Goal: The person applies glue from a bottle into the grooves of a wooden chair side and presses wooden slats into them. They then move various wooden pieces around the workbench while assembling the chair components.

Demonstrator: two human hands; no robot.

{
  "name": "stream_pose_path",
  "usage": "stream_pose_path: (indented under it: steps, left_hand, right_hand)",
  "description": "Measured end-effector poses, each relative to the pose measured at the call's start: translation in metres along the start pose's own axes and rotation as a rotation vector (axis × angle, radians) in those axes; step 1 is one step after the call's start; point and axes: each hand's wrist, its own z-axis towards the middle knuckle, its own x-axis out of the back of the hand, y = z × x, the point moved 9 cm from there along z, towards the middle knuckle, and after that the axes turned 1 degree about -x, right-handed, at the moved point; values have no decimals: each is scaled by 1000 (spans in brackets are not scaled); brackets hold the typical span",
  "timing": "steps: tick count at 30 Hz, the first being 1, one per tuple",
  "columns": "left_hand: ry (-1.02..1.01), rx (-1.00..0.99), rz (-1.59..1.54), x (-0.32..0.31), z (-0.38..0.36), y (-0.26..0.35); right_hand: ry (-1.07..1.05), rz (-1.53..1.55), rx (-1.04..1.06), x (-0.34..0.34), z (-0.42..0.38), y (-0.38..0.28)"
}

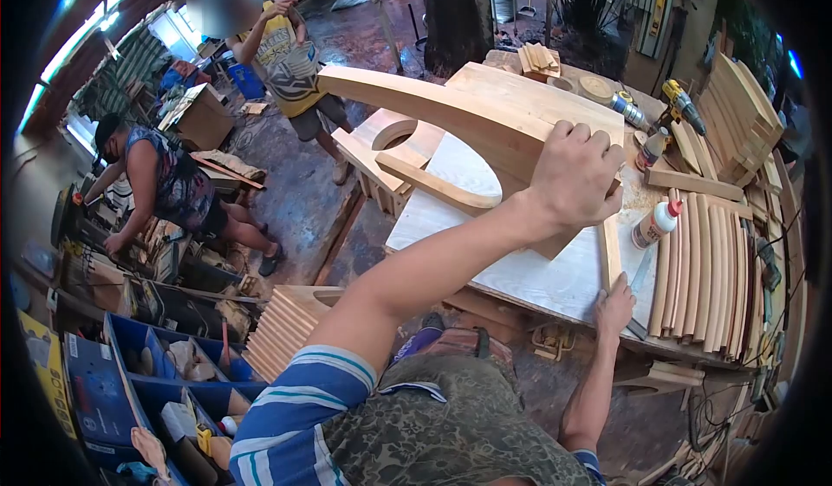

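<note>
My left hand (576, 170) reaches across the bench, its fingers curled over the near right end of a long curved wooden board (433, 100). The board stands on edge and its far end juts out to the left. Lower right, my right hand (614, 306) is closed around the near end of a narrow wooden strip (610, 248); its fingertips are partly hidden. Under the board lies a pale work panel (520, 282). Beside the strip stands a white glue bottle with a red cap (657, 224). A rounded wooden bar (438, 183) lies left of the board.
Curved slats (704, 269) are lined up at the right. Behind them are a yellow drill (683, 105), a second bottle (652, 148) and stacked boards (741, 122). One person (290, 61) stands beyond the bench; another (169, 174) bends over at left. Blue bins (152, 347) sit lower left.
</note>
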Motion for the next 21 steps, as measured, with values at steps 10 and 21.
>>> stream_pose_path:
  steps: [10, 21]
  left_hand:
    - [-109, 9, 46, -19, 7, -3]
    - [-139, -104, 91, -12, 10, 8]
  right_hand:
    - [297, 122, 59, 42, -60, 4]
    - [339, 59, -78, 34, -54, 6]
